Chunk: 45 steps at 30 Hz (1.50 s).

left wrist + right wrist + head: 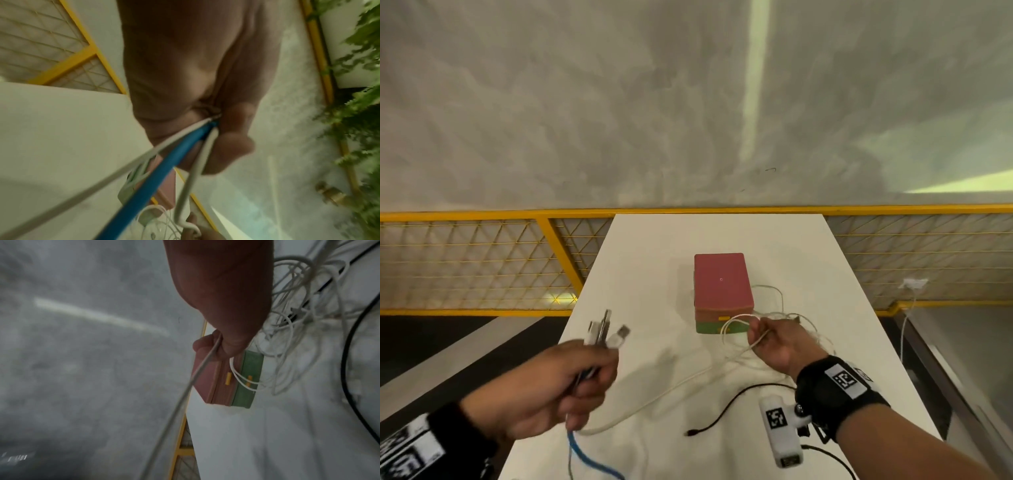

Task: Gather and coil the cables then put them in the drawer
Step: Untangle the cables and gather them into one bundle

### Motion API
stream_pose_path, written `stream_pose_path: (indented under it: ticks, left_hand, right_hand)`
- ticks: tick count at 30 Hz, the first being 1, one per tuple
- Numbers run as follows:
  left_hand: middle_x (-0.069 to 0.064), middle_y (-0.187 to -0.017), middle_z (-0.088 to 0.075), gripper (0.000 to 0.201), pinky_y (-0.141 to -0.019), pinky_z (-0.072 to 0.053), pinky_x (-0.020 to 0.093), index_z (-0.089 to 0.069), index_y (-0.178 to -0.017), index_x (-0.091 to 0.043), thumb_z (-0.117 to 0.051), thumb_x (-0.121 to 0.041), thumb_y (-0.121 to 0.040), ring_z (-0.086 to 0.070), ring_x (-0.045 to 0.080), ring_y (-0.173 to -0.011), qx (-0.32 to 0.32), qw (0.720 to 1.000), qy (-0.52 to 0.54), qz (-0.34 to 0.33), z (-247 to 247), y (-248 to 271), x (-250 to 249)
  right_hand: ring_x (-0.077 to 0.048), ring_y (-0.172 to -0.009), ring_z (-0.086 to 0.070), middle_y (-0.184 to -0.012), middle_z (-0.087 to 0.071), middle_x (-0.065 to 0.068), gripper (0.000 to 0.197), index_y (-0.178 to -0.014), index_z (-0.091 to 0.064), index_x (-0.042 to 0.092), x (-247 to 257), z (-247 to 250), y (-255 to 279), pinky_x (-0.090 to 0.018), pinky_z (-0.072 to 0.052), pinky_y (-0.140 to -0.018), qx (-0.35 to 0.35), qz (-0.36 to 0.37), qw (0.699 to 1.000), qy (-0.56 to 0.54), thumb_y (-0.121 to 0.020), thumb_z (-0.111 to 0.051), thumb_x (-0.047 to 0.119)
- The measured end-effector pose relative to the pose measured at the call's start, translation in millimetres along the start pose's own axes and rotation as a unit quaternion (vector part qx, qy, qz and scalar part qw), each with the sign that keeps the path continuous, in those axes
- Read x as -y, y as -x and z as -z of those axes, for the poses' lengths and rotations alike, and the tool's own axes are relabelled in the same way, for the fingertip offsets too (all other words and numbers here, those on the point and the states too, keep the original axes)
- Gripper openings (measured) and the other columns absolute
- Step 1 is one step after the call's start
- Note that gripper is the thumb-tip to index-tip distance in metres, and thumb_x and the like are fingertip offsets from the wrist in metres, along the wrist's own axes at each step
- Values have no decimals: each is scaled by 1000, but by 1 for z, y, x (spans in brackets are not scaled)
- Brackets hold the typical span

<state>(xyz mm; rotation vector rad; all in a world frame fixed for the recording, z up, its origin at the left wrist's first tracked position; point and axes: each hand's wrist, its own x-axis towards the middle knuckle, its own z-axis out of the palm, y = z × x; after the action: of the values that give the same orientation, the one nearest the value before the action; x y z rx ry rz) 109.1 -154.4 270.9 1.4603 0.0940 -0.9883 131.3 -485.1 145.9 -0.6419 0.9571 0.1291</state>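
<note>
Closest to the head camera, the left hand (551, 387) was raised above the near left of the white table (654, 260), its fingers curled round a bundle of cable ends, with silver and white plugs (607, 334) fanning out above the fist; a blue cable (585, 455) and a white cable (654, 397) trailed down from it; the left wrist view showed what the head view hid, namely the blue cable (164, 165) and two pale cables leaving the closed fingers (232, 142) together; the right hand (777, 339) was held further out, pinching a thin white cable (736, 325) between thumb and fingers just in front of the drawer box (722, 291); only the right wrist view showed the loose tangle of white cable (298, 313) heaped on the table beside that hand, with the box's pink and green drawers (232, 382) both shut, yellow handles showing; a black cable (726, 407) lay on the table near the right wrist, its plug end free; the box stood mid-table, slightly right of centre, with bare white surface behind and to its left; a yellow mesh railing (482, 260) ran beyond the far and left edges.
</note>
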Motion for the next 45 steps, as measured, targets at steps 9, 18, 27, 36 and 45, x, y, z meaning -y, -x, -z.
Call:
stream_pose_path:
  ticks: [9,18,27,36,45]
  left_hand:
    - [-6,-63,-64,17,-54,-44,22,-65,-80,-11,-67,-23,-91,-56,6,-49,-146,950,-147,-234,-86,-115,4]
    - [18,-79,-57,27,-68,-34,41,-70,-83,-6,-81,-20,-64,-46,31,-72,-78,990,-45,-111,-93,-130,30]
    - [12,-68,-48,20,-44,-22,24,-66,-67,-19,-85,-19,-70,-36,12,-47,11,959,-284,-14,-31,-53,75]
    - [-8,-53,-29,35,-44,-18,23,-44,-79,-16,-79,-19,-82,-24,10,-44,-160,972,-99,-138,-34,-67,47]
    - [-12,-56,-65,17,-49,-53,18,-69,-77,-15,-71,0,-86,-62,3,-55,-59,978,-87,-179,-119,-118,36]
  right_hand:
    - [-25,-76,-71,-88,-72,-15,26,-102,-66,1,-36,-37,47,-44,-51,-93,179,-4,972,154,-101,-44,15]
    - [-29,-85,-69,-101,-70,-15,43,-122,-64,2,-39,-31,52,-42,-56,-76,196,-17,972,129,-102,-43,34]
    - [-22,-60,-75,-77,-74,-7,33,-81,-61,6,3,-9,16,-39,-50,-73,57,24,998,19,-102,-36,13]
    - [-26,-98,-66,-97,-70,-12,22,-93,-59,11,-24,-9,32,-52,-46,-89,106,-16,986,131,-103,-39,16]
    - [-31,-77,-66,-84,-72,-19,43,-81,-71,2,-39,-16,47,-47,-44,-85,191,-33,960,205,-95,-36,21]
